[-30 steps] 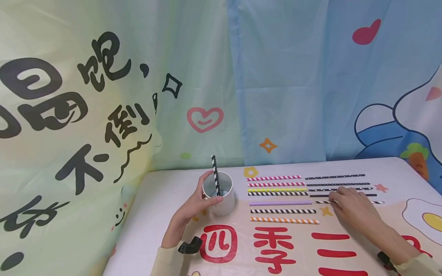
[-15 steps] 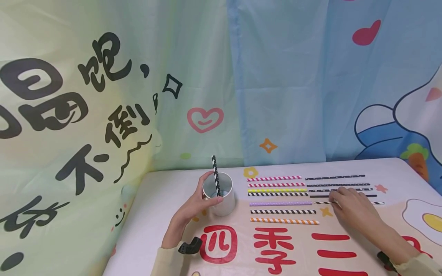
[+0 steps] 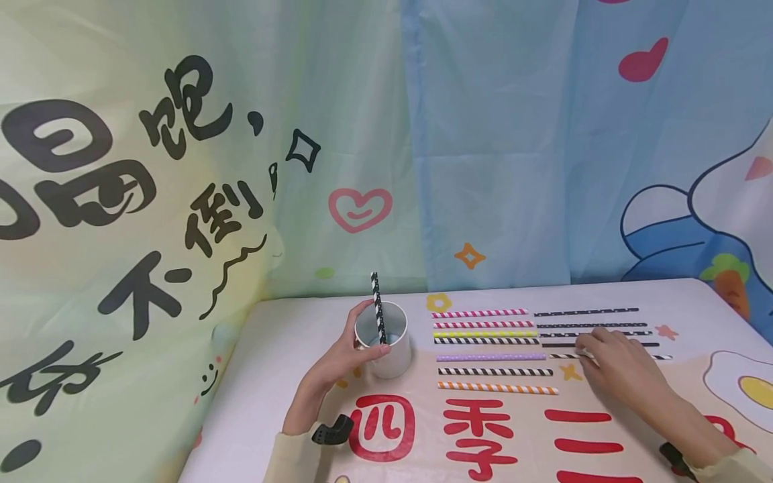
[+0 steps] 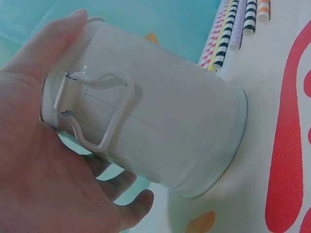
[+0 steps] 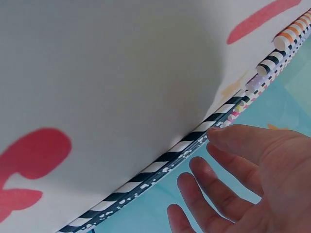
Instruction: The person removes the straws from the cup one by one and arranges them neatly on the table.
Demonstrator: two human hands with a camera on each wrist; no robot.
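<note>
On the left of the table, my left hand grips a white mug with its thumb at the rim. The mug's handle shows in the left wrist view, and the mug stands tilted there only by the camera's angle. A black-and-white patterned paper straw leans upright inside the mug. My right hand lies over the right column of dark straws. Its thumb tip is at a black-and-white striped straw, with the other fingers spread loosely beyond. Whether the thumb touches that straw I cannot tell.
Several straws lie in a left column, among them a pink-striped straw, a yellow straw, a purple straw and an orange-striped straw. A dark straw tops the right column. A printed curtain hangs behind.
Both hands, the mug and the straws stay in place. The head view has shifted very slightly.
</note>
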